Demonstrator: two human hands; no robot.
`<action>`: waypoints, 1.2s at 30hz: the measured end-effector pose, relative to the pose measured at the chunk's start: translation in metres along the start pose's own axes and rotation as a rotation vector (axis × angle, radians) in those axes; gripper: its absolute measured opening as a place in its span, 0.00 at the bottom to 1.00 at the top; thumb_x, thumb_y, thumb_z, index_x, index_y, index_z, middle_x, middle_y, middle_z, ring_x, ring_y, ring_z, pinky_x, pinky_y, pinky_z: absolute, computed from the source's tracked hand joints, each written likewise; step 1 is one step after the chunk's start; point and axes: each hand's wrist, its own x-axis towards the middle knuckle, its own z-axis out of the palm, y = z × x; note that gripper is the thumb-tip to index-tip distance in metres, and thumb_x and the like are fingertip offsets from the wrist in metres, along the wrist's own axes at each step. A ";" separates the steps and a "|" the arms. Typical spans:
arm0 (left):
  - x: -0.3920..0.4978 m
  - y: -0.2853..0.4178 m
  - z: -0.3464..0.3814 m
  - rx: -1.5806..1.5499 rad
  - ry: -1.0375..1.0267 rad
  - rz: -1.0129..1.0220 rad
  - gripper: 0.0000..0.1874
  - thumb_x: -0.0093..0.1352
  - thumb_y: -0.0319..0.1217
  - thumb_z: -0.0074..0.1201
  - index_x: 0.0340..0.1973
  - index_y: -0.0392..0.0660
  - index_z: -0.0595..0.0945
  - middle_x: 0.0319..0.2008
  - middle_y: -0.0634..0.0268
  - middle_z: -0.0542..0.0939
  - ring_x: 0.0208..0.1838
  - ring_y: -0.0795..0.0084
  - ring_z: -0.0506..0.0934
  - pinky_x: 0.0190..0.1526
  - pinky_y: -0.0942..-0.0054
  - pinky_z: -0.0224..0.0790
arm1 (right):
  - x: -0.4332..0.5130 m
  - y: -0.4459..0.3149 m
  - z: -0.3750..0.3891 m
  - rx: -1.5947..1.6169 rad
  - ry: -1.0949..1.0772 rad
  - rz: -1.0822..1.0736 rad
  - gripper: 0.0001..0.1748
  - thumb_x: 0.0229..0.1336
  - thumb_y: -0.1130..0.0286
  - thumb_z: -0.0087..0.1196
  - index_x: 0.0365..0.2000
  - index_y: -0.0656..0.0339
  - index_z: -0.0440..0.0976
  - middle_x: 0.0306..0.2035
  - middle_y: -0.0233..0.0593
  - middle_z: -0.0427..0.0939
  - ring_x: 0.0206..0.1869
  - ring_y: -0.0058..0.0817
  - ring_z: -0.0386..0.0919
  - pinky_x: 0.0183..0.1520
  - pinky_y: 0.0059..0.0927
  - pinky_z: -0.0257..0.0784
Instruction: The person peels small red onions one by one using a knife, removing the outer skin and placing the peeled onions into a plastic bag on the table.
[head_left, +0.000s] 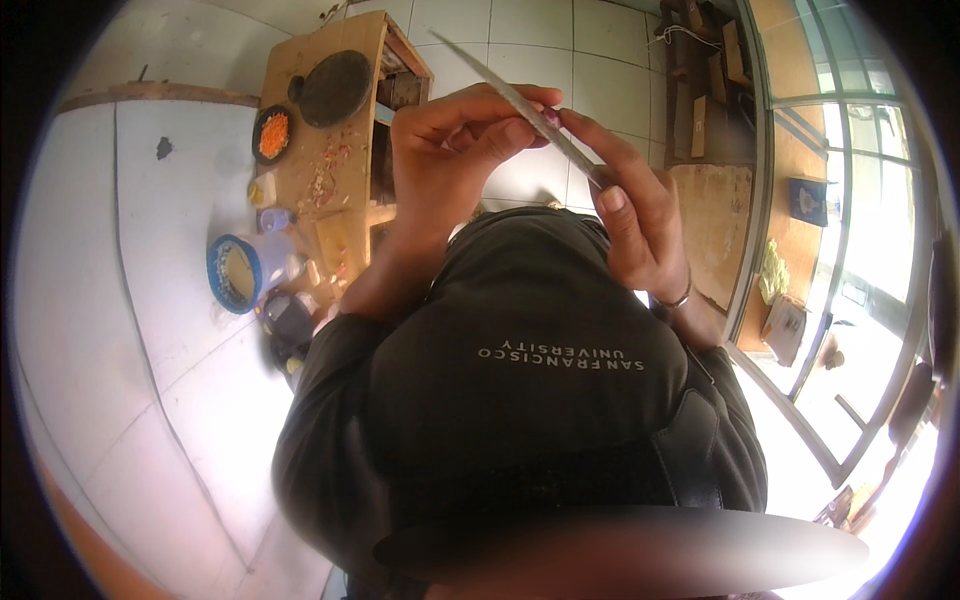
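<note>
Both my hands are raised in front of my chest. My right hand (641, 210) grips a knife (517, 101) near its handle end, thumb on the near side, the long narrow blade slanting up and to the left. A small purple-red piece, perhaps a shallot (551, 118), shows right behind the blade between the fingertips of both hands. My left hand (469, 142) pinches at that piece, its thumb close against the blade. The fingers partly hide the piece, and my right palm hides most of the knife's handle.
A wooden table (300, 60) at the left bears a stone mortar (335, 88), a dark plate of shredded orange food (274, 136), and scattered peelings (326, 176). A blue-rimmed container (259, 262) stands nearer. Wooden shelving (709, 97) and a glass-paned frame (836, 150) are at the right.
</note>
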 end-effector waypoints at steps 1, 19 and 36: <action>0.000 0.000 -0.002 0.083 -0.020 0.042 0.12 0.63 0.14 0.57 0.43 0.33 0.81 0.46 0.42 0.81 0.48 0.62 0.82 0.50 0.70 0.77 | -0.001 0.000 0.000 -0.013 -0.009 -0.010 0.24 0.69 0.63 0.39 0.59 0.64 0.68 0.26 0.50 0.79 0.21 0.37 0.79 0.31 0.31 0.71; -0.007 0.005 -0.010 -0.202 -0.119 -0.046 0.12 0.65 0.13 0.55 0.44 0.30 0.76 0.39 0.43 0.83 0.41 0.57 0.84 0.45 0.69 0.81 | -0.012 0.007 -0.003 -0.037 -0.136 -0.122 0.28 0.69 0.61 0.39 0.58 0.75 0.66 0.41 0.54 0.81 0.18 0.25 0.71 0.33 0.26 0.70; -0.007 0.015 -0.005 0.153 -0.043 -0.176 0.18 0.68 0.19 0.53 0.54 0.32 0.76 0.43 0.48 0.83 0.44 0.68 0.83 0.46 0.75 0.79 | -0.004 0.020 0.007 -0.245 0.048 -0.298 0.20 0.66 0.65 0.43 0.56 0.57 0.72 0.21 0.45 0.78 0.21 0.41 0.78 0.27 0.36 0.73</action>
